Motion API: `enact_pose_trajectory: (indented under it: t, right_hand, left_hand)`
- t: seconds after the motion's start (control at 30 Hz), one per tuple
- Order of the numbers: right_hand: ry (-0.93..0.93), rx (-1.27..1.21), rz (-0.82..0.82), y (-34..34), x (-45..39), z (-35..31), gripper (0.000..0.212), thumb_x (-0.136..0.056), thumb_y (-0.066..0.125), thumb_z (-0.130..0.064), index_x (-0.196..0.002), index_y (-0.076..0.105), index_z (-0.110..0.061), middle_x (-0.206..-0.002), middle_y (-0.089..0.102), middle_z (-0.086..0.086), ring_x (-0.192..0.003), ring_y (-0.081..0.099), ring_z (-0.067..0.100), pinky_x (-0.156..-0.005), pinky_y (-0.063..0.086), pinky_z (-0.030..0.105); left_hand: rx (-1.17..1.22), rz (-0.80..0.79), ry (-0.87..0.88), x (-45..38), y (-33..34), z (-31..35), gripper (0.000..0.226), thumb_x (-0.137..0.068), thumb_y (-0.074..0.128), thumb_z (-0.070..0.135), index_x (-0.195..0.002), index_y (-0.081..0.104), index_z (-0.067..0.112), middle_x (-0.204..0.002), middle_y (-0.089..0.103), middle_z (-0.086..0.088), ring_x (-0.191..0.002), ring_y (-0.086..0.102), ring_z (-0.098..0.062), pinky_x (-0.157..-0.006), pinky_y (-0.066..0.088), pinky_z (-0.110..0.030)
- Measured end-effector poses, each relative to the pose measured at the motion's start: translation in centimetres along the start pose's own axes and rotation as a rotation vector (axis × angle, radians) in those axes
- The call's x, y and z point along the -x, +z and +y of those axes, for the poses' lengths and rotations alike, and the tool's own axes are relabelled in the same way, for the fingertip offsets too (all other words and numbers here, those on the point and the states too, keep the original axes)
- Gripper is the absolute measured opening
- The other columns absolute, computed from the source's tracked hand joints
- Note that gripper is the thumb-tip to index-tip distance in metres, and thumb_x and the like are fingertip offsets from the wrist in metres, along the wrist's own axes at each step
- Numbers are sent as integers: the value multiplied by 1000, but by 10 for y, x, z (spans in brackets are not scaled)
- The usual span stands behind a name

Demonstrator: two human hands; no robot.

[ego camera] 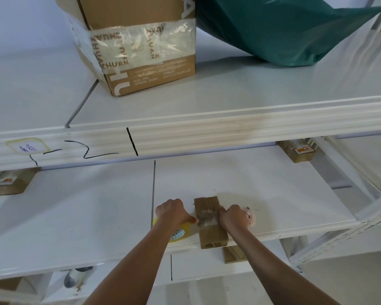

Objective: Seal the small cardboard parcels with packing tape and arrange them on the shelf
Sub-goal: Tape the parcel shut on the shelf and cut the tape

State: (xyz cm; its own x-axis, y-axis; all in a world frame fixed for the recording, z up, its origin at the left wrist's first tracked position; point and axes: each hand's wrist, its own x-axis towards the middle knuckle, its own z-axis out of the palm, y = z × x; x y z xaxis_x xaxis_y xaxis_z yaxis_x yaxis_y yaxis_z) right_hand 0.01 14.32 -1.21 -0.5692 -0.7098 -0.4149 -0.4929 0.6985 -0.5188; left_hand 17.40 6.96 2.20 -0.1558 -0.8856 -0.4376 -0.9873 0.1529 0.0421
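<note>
A small brown cardboard parcel (209,231) lies on the white middle shelf (97,216), its near end at the shelf's front edge. A band of clear tape crosses its middle. My left hand (173,213) is curled over a roll of clear packing tape with a yellow core (179,234), and its thumb touches the parcel's left side at the tape band. My right hand (233,217) presses against the parcel's right side at the same band while gripping a small pink tool (250,215); what the tool is I cannot tell.
On the upper shelf stand a large taped cardboard box (141,51) and a green plastic bag (284,29). More small parcels sit at the middle shelf's far left (7,182) and back right (299,154), and one sits below (233,255). A white perforated upright (361,219) stands at right.
</note>
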Motion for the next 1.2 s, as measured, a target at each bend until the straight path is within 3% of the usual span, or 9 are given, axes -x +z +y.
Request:
enact_pose_trajectory:
  t: [0.17,0.3,0.6,0.67,0.73,0.8,0.9,1.1,1.2]
  right_hand:
    - [-35,79,-96,9,5,-8,22,-103,53,-23,-114,59,-4,-98,63,8,-90,61,25,-65,44,29]
    - [46,39,-164,1,6,-13,40,-96,67,-39,-115,57,-4,-106,65,8,-89,61,22,-60,43,27]
    - [133,-279,-335,-14,-5,-1,54,-87,76,-48,-110,60,-2,-101,70,12,-91,69,26,-76,60,35]
    - [102,-279,-271,-23,-7,4,45,-92,69,-48,-96,66,-4,-90,71,10,-83,70,26,-76,61,35]
    - [34,-182,-12,-34,-12,12,33,-99,61,-36,-88,67,-6,-79,66,8,-71,64,21,-68,53,29]
    - [58,-72,201,-42,-17,20,27,-101,56,-25,-111,65,-2,-101,68,15,-91,66,28,-76,50,31]
    - [185,88,181,-42,-20,31,45,-100,59,-30,-132,51,1,-129,57,21,-119,57,36,-93,50,41]
    - [212,-16,164,-32,-26,40,30,-92,73,-22,-112,64,-2,-99,66,12,-88,63,29,-75,54,34]
    - [176,-159,255,-29,-17,21,25,-93,72,-14,-111,61,-1,-102,71,16,-90,70,33,-74,58,35]
  left_hand:
    - [-12,0,12,-1,2,1,70,-67,69,83,-93,57,19,-89,64,2,-85,67,-17,-81,54,-28]
    - [-9,-3,15,-1,1,0,70,-66,69,83,-93,58,18,-89,65,2,-85,68,-18,-79,54,-28]
    - [-7,4,31,-1,2,-1,73,-64,69,84,-93,58,19,-90,66,2,-87,68,-18,-79,53,-30]
    - [-8,13,39,0,1,-1,71,-64,69,84,-92,58,19,-88,65,2,-87,69,-18,-80,55,-30]
    - [-5,11,39,0,1,-1,71,-65,68,84,-92,59,19,-88,66,2,-85,69,-18,-81,55,-30]
    - [0,11,37,1,1,-1,70,-66,68,83,-92,59,19,-88,66,2,-81,67,-17,-78,54,-28]
    - [8,15,40,3,2,-2,70,-67,69,82,-93,59,17,-87,66,1,-81,66,-18,-75,52,-28]
    - [3,28,43,5,3,-3,73,-69,67,81,-101,64,16,-88,65,1,-80,65,-17,-77,54,-28]
    - [-3,30,41,4,4,-4,74,-69,67,82,-103,66,16,-88,65,1,-84,68,-17,-80,55,-29]
